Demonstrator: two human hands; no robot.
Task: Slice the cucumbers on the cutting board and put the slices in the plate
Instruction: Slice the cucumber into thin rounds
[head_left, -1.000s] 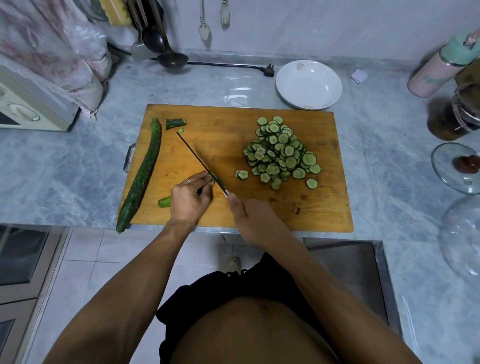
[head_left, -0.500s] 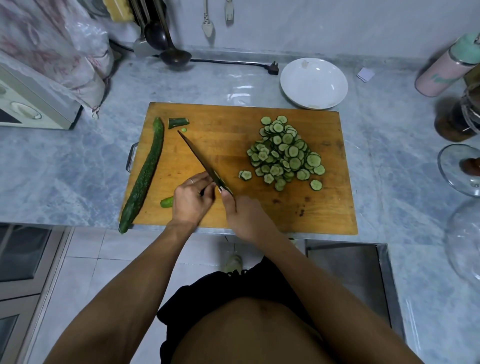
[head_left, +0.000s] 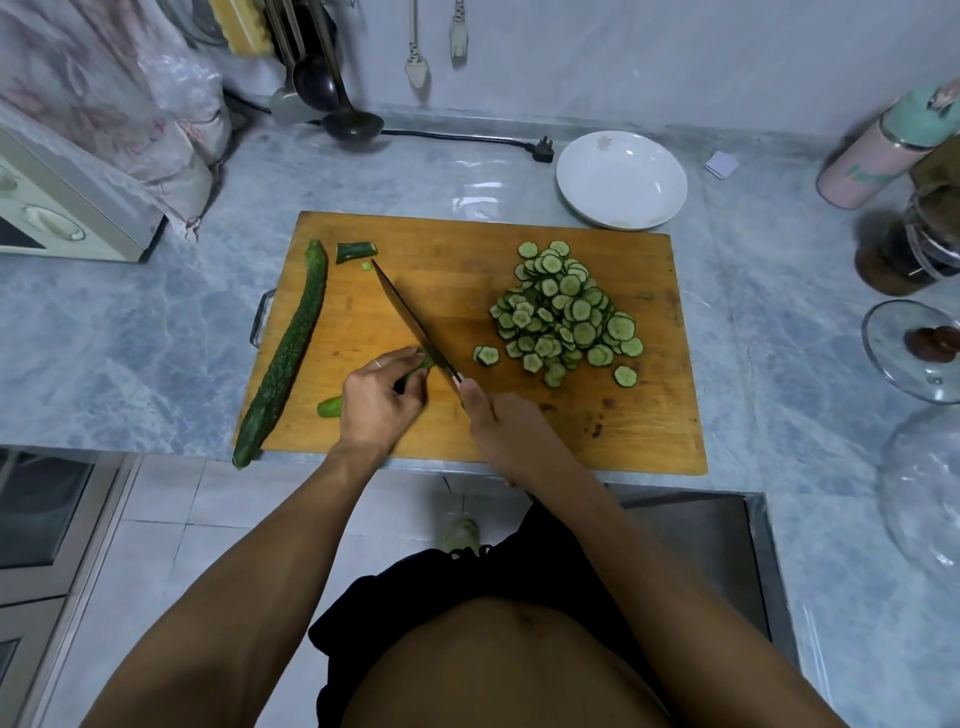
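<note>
On the wooden cutting board (head_left: 613, 415) my left hand (head_left: 376, 400) holds down a short cucumber piece (head_left: 329, 407), most of it hidden under the fingers. My right hand (head_left: 506, 428) grips the handle of a knife (head_left: 410, 319) whose blade lies against the cut end beside my left fingertips. A heap of cucumber slices (head_left: 563, 317) covers the board's right half, with one small stack (head_left: 486, 355) near the blade. A whole cucumber (head_left: 285, 353) lies along the board's left edge. A cut end piece (head_left: 355, 251) sits at the top left. The white plate (head_left: 622, 179) stands empty behind the board.
A ladle (head_left: 345, 122) and a plug with cord (head_left: 540, 150) lie at the back of the marble counter. A pink bottle (head_left: 878, 156), a dark jar (head_left: 914, 249) and glass dishes (head_left: 914, 348) stand at the right. An appliance (head_left: 57, 218) sits at the left.
The knife blade has tilted over, showing its flat side, and moved slightly left along the cucumber piece. My left hand has stayed on the piece.
</note>
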